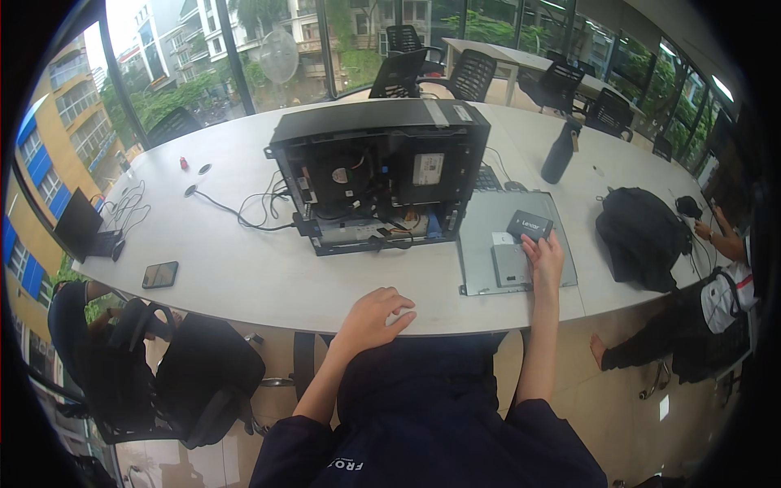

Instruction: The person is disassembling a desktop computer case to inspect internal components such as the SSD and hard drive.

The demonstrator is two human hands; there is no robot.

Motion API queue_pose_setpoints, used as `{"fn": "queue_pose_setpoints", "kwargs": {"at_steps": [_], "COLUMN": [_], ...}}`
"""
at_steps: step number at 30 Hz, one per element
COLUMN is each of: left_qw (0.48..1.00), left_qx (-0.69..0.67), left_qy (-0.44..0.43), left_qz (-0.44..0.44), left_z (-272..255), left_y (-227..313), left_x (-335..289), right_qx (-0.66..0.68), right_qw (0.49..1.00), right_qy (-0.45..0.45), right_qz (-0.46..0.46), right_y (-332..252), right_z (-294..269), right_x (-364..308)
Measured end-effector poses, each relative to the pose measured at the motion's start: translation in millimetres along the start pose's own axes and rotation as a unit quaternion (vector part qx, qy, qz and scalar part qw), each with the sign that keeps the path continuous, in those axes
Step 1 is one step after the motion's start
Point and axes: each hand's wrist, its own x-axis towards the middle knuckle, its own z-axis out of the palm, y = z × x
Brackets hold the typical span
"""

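My right hand (543, 254) pinches the lower edge of a flat black solid-state drive (529, 224), its printed face up. The drive is above a grey metal side panel (480, 272) lying on the table. A silver box-shaped metal part (510, 265) rests on that panel, beside my right fingers. My left hand (377, 319) lies at the table's front edge, fingers loosely curved, thumb apart, with nothing in it. Ahead of both hands stands a black desktop computer case (382, 175), its near side uncovered, showing a fan (338, 175), a labelled metal unit (427, 169) and cables.
A phone (160, 275), a laptop (81, 228) and loose cables are on the left. Behind the panel are part of a keyboard (488, 179) and a dark bottle (561, 152). A black backpack (643, 236) sits at right, near another seated person. An office chair (203, 378) stands at lower left.
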Motion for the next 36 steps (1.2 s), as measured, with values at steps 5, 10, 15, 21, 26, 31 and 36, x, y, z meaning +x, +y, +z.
{"fn": "queue_pose_setpoints", "kwargs": {"at_steps": [5, 10, 15, 21, 26, 31, 36], "left_qw": [1.0, 0.999, 0.997, 0.963, 0.947, 0.961, 0.962], "left_qx": [0.005, 0.009, -0.066, -0.142, -0.114, 0.061, 0.022], "left_qy": [-0.001, -0.025, 0.022, 0.21, 0.294, 0.251, 0.249], "left_qz": [0.013, -0.024, -0.039, -0.088, -0.064, -0.1, -0.11], "left_z": [-1.9, -6.4, -9.8, -29.3, -52.5, -70.5, -77.3], "left_y": [-3.9, -0.5, 0.8, 12.7, 26.1, 23.2, 9.5], "left_x": [0.7, -0.9, 5.3, 55.8, 109.9, 140.9, 148.1], "right_qx": [-0.049, -0.07, -0.068, -0.126, -0.222, -0.229, -0.229], "right_qw": [0.999, 0.998, 0.997, 0.991, 0.975, 0.973, 0.972], "right_qy": [0.014, 0.004, 0.034, -0.009, -0.016, -0.024, -0.023], "right_qz": [0.001, -0.003, 0.007, 0.037, 0.01, -0.024, -0.055], "right_y": [6.7, 15.1, 16.7, 3.4, 6.8, 14.2, 7.9], "right_z": [4.3, 0.0, -0.7, -1.9, 5.0, 8.5, 15.2], "right_x": [4.4, 11.5, 14.3, 8.7, 9.9, 4.6, -0.1]}}
